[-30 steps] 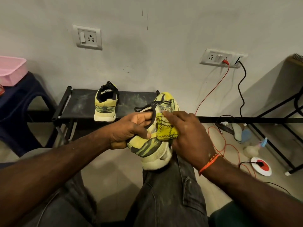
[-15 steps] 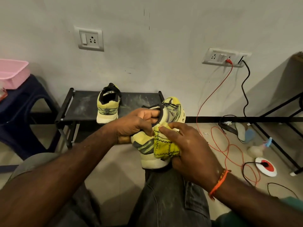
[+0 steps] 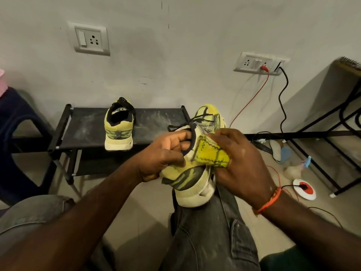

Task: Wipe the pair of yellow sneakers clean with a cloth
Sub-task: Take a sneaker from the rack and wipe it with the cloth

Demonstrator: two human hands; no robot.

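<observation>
Left hand [image 3: 166, 153] grips held sneaker [image 3: 192, 178] at collar; right hand [image 3: 242, 163] grips yellow cloth [image 3: 212, 155] against it. Second sneaker [image 3: 118, 126], insole print unreadable, sits on rack [image 3: 82, 130].

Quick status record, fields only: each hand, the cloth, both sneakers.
left hand: grips the held sneaker at its collar
right hand: presses the yellow cloth against the held sneaker's side
yellow cloth: folded, under the right fingers
held sneaker: heel resting on the right knee
other sneaker: upright on the black rack, heel toward camera

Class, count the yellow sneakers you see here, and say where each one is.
2. One yellow sneaker stands on the black rack; the other sneaker is held in both hands over the knee.
</observation>
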